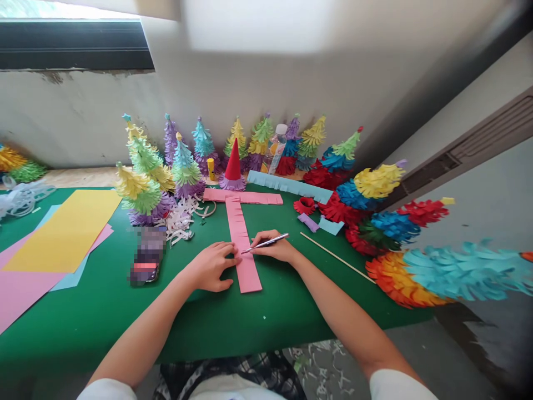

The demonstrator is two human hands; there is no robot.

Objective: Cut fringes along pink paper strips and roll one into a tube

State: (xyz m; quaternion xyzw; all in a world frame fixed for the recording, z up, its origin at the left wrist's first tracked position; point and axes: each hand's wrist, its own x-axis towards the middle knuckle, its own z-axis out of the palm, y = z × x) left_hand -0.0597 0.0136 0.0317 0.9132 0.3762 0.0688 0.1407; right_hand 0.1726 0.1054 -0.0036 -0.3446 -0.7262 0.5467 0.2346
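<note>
Right hand (275, 249) of mine is closed on a pen (271, 241), gripped between thumb and fingers, with its tip at the pink strip (250, 281); whether the tip touches the paper I cannot tell. My left hand (213, 266) is part open, palm down, fingertips on the strip's left edge, gripping nothing.

The strip lies lengthwise before me on the green surface (125, 325). Short cuts mark its far portion; the near end is plain. Its far end meets a crosswise pink strip (264, 198).

Just behind stands a red cone (234, 162) with purple fringe around its base. To the right of the cone I note a notched light blue strip (291, 186); nearer me are a red fringed ring (303, 206), a purple scrap (308, 223) and a thin stick (337, 257).

Left of my left hand lies a phone (145, 260), its picture blurred, beside white paper shreds (183, 215). Farther left, a yellow sheet (66, 230) overlaps pink and blue paper.

Fringed paper trees (202, 139) line the back and right side, with a capped bottle (275, 149) among them.
</note>
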